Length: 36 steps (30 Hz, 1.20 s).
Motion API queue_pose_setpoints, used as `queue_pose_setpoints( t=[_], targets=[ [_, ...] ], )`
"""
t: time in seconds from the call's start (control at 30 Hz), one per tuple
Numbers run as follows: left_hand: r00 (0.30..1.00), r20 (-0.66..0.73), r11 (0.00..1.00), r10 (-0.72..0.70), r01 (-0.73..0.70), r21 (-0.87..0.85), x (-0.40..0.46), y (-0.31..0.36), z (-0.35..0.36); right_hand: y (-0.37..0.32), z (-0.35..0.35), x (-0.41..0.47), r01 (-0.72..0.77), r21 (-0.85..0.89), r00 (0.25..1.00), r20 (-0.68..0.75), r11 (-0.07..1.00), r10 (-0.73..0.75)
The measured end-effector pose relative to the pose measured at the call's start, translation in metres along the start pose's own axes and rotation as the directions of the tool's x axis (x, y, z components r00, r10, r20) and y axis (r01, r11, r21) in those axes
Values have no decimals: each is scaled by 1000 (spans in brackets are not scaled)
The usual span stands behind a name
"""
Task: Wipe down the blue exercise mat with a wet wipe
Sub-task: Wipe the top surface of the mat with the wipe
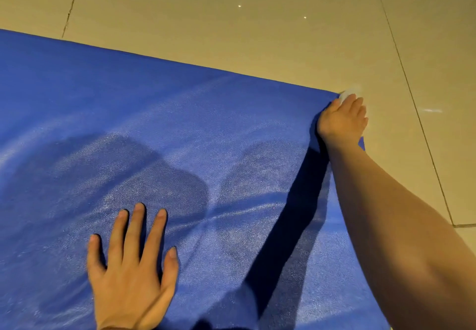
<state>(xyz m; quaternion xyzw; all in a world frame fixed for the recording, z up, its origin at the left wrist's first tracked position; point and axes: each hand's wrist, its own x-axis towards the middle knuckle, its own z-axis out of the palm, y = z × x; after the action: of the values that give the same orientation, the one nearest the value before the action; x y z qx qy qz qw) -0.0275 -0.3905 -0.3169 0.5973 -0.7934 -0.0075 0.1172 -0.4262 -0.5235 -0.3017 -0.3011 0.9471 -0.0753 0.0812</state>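
Two bare hands work over the blue exercise mat (154,123), which lies flat on a floor (257,20) of large, glossy beige tiles; thin dark grout lines cross the tiles, one chipped and uneven at the far left, and small points of light reflect off the sheen. Nothing else stands near the mat, and only the person's own arm and its dark shadow cross the right part of it.

The mat fills most of the view, its far edge running straight from the upper left down to a corner at the right; its surface is finely pebbled foam with a slight gloss, broken by shallow creases that fan out from a point near the middle, and a darker, rounded patch spreads across the centre.

The left hand (131,273) lies palm-down on the near part of the mat, its fingers (136,226) straight and spread apart, pressing the foam flat. The right hand (342,118) reaches out on a bare forearm to the far right corner of the mat; its fingers curl down over a small white wet wipe (347,93), which shows as a crumpled, blurred wad just beyond the fingertips, at the mat's corner where it meets the tiles.
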Motion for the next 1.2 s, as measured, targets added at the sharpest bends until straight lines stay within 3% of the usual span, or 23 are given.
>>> queue_pose_setpoints(
  t=[0.07,0.13,0.2,0.27,0.33,0.37,0.4,0.47,0.53,0.7,0.77,0.83,0.87,0.93,1.0,1.03,1.1,1.2],
  targets=[
    [1000,10,1000,-1,1,2,1,0,0,-27,7,-21,47,-69,999,-3,997,-47],
    [1000,21,1000,-4,4,-4,0,0,-1,-64,17,-51,250,-88,967,82,964,-243],
    [999,32,1000,-8,8,-10,0,-1,-1,-101,27,-87,475,6,863,190,880,-467],
    [999,48,1000,-19,20,-22,0,-1,-2,-122,31,-116,671,103,703,226,734,-674],
    [998,60,999,-28,30,-38,0,0,-3,-115,29,-118,779,111,575,264,617,-774],
    [997,65,998,-30,33,-46,1,0,-3,-103,25,-109,788,87,570,273,610,-775],
    [997,71,998,-32,35,-51,1,0,-4,-86,21,-96,770,34,606,269,637,-748],
    [996,78,998,-34,38,-51,1,1,-3,-41,12,-63,655,-84,749,208,751,-630],
    [997,73,998,-34,38,-47,1,1,-3,6,2,-37,492,-85,867,133,867,-479],
    [998,50,999,-23,25,-36,3,1,-2,36,-1,-40,120,6,992,29,993,-120],
    [999,44,999,-25,26,-40,3,2,-2,11,10,-60,69,-55,997,26,996,-67],
    [998,43,998,-34,36,-51,3,3,-2,-24,26,-94,256,-68,967,31,964,-255],
    [999,42,998,-34,36,-54,3,2,-1,-43,34,-118,405,-20,914,34,914,-404],
    [999,36,998,-24,26,-51,2,0,2,-72,46,-167,668,80,730,119,739,-673],
    [999,43,998,-24,26,-48,-1,-1,4,-75,49,-195,805,172,544,165,567,-823],
    [998,51,998,-27,30,-57,-1,-1,5,-67,47,-194,817,196,522,144,542,-840],
    [997,65,996,-35,40,-84,-1,0,4,-37,41,-170,775,155,608,81,612,-790],
    [996,78,995,-39,46,-93,-1,2,2,36,17,-124,567,28,819,90,823,-567]
  ],
)
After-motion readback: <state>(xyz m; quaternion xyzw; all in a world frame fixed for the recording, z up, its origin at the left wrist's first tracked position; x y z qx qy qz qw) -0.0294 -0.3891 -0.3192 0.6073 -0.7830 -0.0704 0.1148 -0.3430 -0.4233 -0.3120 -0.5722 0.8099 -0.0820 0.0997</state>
